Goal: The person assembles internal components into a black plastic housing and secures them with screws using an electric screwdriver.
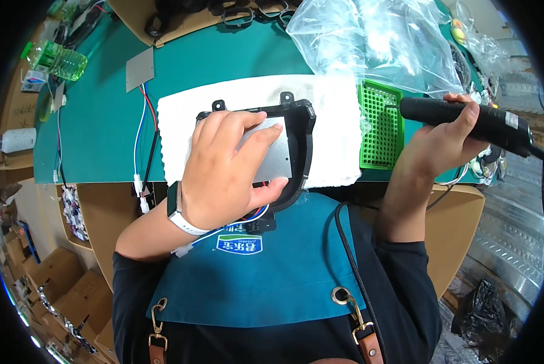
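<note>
My left hand point(223, 161) spreads over the silver plate point(277, 159) in the black frame point(309, 136), seemingly steadying it | frame's on white towel point(340, 124), likely cushioned from scratches | my right hand point(448, 138) wraps round the black electric screwdriver point(433, 111), tip over green tray point(381, 165) | hands well apart

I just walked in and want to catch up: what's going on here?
A person is working on a black housing that lies on a white towel. The left grip is spread over the silver plate in it. The right grip is closed around a black handheld driver, its thin tip over the green perforated tray; whether it touches the tray can't be told.
</note>
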The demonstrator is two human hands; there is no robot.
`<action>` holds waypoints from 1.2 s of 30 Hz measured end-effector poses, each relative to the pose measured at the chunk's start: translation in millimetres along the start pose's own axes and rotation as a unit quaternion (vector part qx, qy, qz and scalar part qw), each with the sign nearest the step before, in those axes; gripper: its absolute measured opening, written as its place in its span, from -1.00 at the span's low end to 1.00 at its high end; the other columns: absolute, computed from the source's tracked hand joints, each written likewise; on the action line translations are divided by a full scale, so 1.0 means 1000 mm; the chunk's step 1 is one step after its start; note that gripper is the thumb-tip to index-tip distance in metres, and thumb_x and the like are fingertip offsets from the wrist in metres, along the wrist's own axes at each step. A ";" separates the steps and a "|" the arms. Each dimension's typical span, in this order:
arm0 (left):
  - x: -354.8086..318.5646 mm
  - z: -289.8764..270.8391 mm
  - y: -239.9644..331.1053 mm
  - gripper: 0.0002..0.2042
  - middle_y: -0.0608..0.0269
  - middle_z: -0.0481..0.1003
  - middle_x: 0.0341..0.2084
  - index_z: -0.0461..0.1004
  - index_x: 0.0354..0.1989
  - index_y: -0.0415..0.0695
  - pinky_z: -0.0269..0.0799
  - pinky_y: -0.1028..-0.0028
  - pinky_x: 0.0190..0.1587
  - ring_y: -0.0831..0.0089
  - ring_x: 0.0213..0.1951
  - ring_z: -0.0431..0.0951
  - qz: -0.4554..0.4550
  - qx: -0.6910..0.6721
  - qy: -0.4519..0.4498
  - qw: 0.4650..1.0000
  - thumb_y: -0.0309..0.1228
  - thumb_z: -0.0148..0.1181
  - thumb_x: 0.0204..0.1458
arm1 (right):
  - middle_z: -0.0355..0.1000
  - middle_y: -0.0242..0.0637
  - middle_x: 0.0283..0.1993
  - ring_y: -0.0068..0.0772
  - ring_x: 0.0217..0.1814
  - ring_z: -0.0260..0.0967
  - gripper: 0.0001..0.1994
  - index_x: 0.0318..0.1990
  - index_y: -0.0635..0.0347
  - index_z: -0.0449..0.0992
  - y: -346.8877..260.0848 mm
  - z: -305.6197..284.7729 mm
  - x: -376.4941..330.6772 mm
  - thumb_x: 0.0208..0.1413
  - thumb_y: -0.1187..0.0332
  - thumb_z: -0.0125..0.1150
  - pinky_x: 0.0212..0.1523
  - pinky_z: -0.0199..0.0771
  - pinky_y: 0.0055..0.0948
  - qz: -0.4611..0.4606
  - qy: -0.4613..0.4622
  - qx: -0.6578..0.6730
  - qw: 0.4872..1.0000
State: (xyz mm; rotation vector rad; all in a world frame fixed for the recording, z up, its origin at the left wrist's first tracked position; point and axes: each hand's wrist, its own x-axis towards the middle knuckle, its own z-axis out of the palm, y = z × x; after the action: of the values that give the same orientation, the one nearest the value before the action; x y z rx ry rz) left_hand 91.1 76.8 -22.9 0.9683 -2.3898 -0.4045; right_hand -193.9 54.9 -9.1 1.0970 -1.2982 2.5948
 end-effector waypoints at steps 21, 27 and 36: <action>-0.010 0.005 0.004 -0.47 0.04 0.42 -0.05 0.50 -0.08 -0.17 0.33 0.19 0.06 0.07 0.01 0.40 0.011 -0.005 0.072 0.997 -0.30 0.44 -0.33 | 0.20 -0.39 -0.38 -0.50 -0.39 0.18 -0.50 -0.02 0.07 0.33 -0.108 0.023 -0.051 -0.07 0.03 0.24 -0.23 0.14 -0.42 0.121 -0.338 0.286 0.888; -0.011 0.008 0.005 -0.49 0.02 0.40 -0.02 0.47 -0.11 -0.16 0.28 0.15 0.10 0.03 0.05 0.38 0.021 -0.020 0.085 0.996 -0.29 0.43 -0.31 | 0.20 -0.39 -0.38 -0.50 -0.41 0.18 -0.41 0.14 0.07 0.31 -0.111 0.030 -0.058 -0.01 0.01 0.23 -0.27 0.14 -0.40 0.125 -0.392 0.288 0.865; -0.011 0.010 0.002 -0.53 0.03 0.38 0.00 0.44 -0.15 -0.10 0.27 0.17 0.10 0.07 0.07 0.37 0.023 -0.042 0.085 0.995 -0.28 0.42 -0.31 | 0.21 -0.38 -0.39 -0.50 -0.43 0.18 -0.41 0.15 0.08 0.29 -0.108 0.033 -0.066 0.00 0.01 0.21 -0.30 0.13 -0.41 0.117 -0.389 0.276 0.871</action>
State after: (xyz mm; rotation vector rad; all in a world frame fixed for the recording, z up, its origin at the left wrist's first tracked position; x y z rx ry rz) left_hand 90.5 86.5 -34.3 0.8734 -2.2185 -0.3868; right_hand -90.0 119.0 37.5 2.4073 -0.7471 2.8936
